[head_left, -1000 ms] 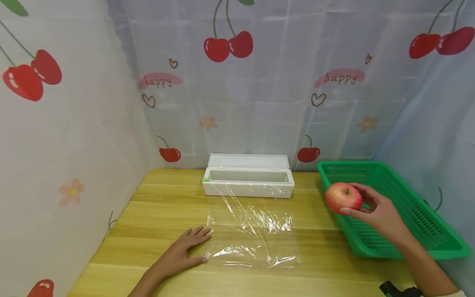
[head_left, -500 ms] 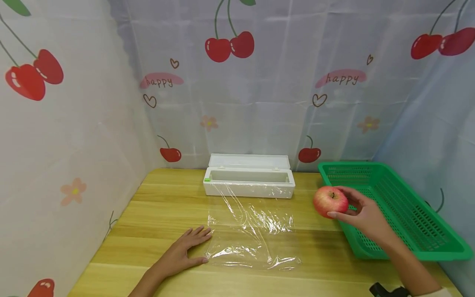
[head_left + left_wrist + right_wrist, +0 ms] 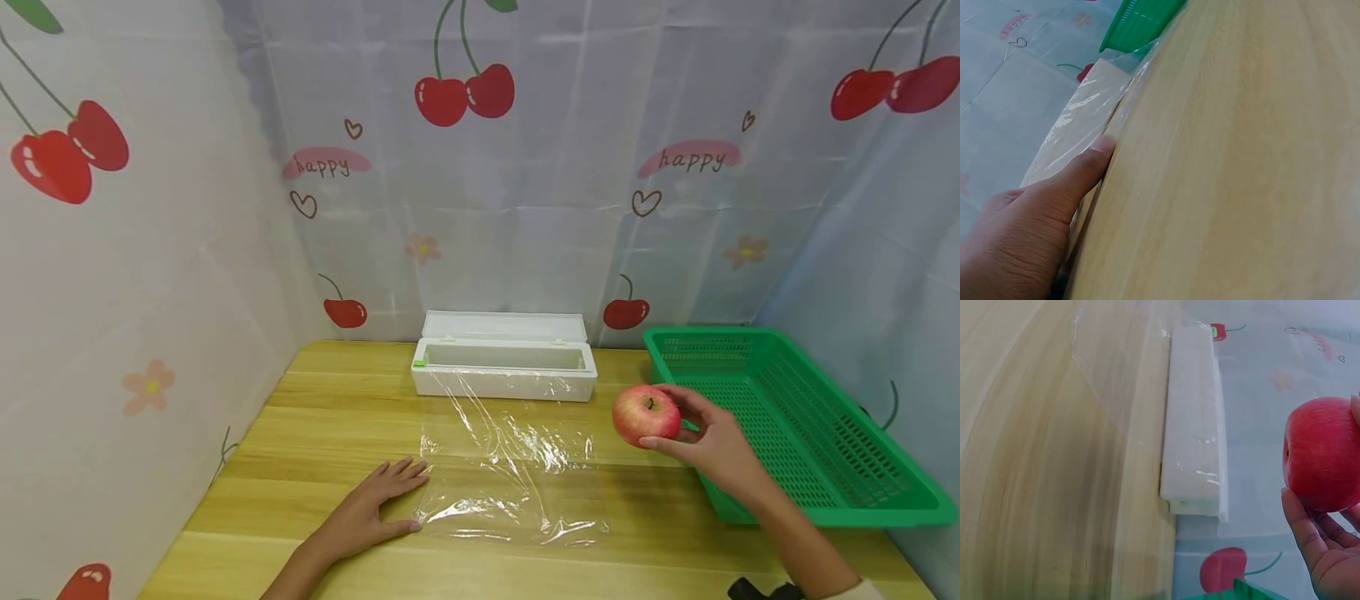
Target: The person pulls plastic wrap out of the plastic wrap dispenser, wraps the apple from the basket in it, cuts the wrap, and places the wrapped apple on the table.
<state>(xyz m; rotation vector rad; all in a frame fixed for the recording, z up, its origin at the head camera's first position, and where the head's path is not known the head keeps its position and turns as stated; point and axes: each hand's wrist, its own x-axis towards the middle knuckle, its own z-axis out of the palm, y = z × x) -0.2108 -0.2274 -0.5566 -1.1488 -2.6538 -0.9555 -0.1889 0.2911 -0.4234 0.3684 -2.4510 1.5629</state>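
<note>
A red and yellow apple (image 3: 647, 416) is gripped in my right hand (image 3: 712, 446), held above the table between the plastic film and the green basket. In the right wrist view the apple (image 3: 1322, 453) sits between the thumb and fingers. My left hand (image 3: 367, 512) lies spread on the table, its fingertips at the left edge of a sheet of clear plastic wrap (image 3: 510, 475). The wrap stretches toward me from a white box (image 3: 504, 383) whose lid stands raised. The left wrist view shows the thumb (image 3: 1088, 165) by the wrap's edge.
A green plastic basket (image 3: 832, 508) stands at the right of the wooden table (image 3: 337, 400). Cherry-patterned cloth (image 3: 525, 208) hangs behind and on both sides. A black object (image 3: 757, 590) shows beneath the right forearm.
My right hand has carried the apple leftward and slightly down, from over the basket's edge to beside the wrap. My left hand has stayed in place.
</note>
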